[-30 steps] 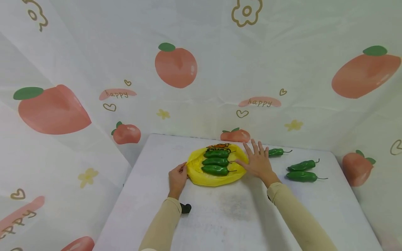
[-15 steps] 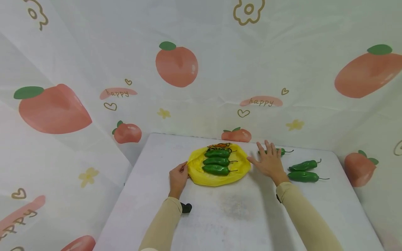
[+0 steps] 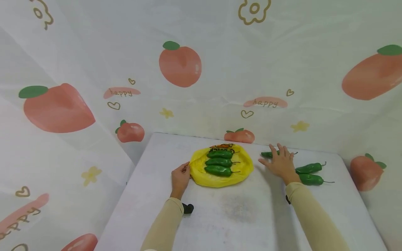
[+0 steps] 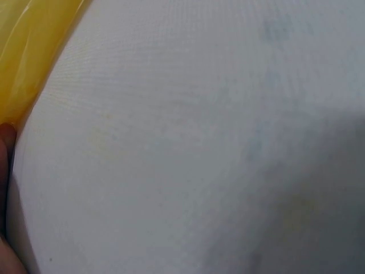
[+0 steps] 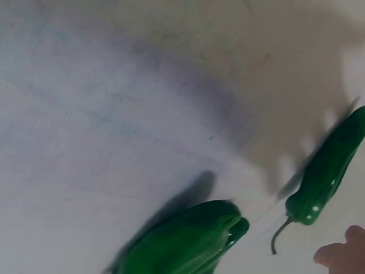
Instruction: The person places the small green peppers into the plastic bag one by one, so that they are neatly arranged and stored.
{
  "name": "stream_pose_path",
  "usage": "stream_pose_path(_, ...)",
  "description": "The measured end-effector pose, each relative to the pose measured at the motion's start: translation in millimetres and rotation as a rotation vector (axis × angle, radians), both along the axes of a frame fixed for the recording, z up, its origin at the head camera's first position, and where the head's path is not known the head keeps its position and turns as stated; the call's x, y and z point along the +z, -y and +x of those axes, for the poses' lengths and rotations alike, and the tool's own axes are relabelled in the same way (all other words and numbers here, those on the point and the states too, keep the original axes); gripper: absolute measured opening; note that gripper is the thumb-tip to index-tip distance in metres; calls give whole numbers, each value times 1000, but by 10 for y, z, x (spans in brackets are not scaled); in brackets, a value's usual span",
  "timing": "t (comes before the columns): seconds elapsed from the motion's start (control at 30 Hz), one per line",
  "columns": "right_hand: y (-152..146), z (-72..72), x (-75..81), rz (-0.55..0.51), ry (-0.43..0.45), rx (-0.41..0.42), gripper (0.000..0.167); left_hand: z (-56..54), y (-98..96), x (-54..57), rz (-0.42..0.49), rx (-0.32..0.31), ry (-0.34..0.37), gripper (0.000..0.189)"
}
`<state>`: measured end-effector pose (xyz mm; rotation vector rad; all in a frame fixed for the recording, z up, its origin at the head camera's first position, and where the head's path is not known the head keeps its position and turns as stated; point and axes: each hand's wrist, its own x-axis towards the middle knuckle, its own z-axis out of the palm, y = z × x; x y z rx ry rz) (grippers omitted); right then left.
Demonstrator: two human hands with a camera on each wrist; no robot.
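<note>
My left hand (image 3: pixel 180 178) pinches the left edge of a yellow plastic bag (image 3: pixel 218 182) with dark print at its far side. In the left wrist view, the bag's edge (image 4: pixel 25 63) shows at the fingertips. Three green chili peppers (image 3: pixel 218 162) lie side by side on the bag, stems to the right. Right of it, my right hand (image 3: pixel 281 166) is spread over a single green pepper (image 3: pixel 266 154) at the table's far side, covering its middle. The right wrist view shows that pepper (image 5: pixel 328 165) on the table, with fingertips (image 5: pixel 342 254) just beside it.
Two more green peppers, an upper one (image 3: pixel 310 168) and a lower one (image 3: pixel 311 179), lie at the right, partly behind the right wrist. A small black object (image 3: pixel 188 208) shows beside the left sleeve. A printed cloth backdrop (image 3: pixel 201 115) rises behind the white table (image 3: pixel 220 226).
My right hand has moved right, from the bag's right edge to over the single far pepper. The left hand keeps its pinch on the bag. The head view has shifted slightly.
</note>
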<state>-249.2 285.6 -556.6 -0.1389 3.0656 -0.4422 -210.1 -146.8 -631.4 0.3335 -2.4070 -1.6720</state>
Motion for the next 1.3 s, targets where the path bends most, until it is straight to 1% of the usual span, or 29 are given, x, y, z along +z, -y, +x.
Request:
stream_pose_path(0.13, -136, -3, -28, 17, 6, -8, 95, -1, -22, -1, 11, -7, 4, 27)
stream_pose_path(0.27, -203, -3, -8, 22, -11, -5, 90, 1, -41, 1, 7, -7, -4, 27)
stream_pose_path(0.4, -227, -9, 8, -18, -23, -4, 84, 6, -49, 4, 3, -11, -5, 27)
stream_pose_path(0.47, -233, -15, -8, -41, -27, 0, 82, 11, -46, 14, 0, -11, -4, 27)
stream_pose_path(0.67, -210, -26, -43, -67, 2, 4, 79, 9, -28, 45, -4, -5, -7, 27)
stream_pose_path(0.8, -216, -19, -42, -60, 3, -4, 76, 9, -23, 62, 3, -7, -3, 27)
stream_pose_path(0.93, -239, -26, -47, -21, -10, 2, 70, 20, -27, 77, -3, -1, 9, 27)
stream_pose_path(1.1, -272, -29, -40, 10, 9, 8, 61, 29, -32, 94, -10, 5, 22, 27)
stream_pose_path(1.3, -270, -49, -57, 15, -4, 33, 50, 26, -18, 76, -15, 6, 9, 27)
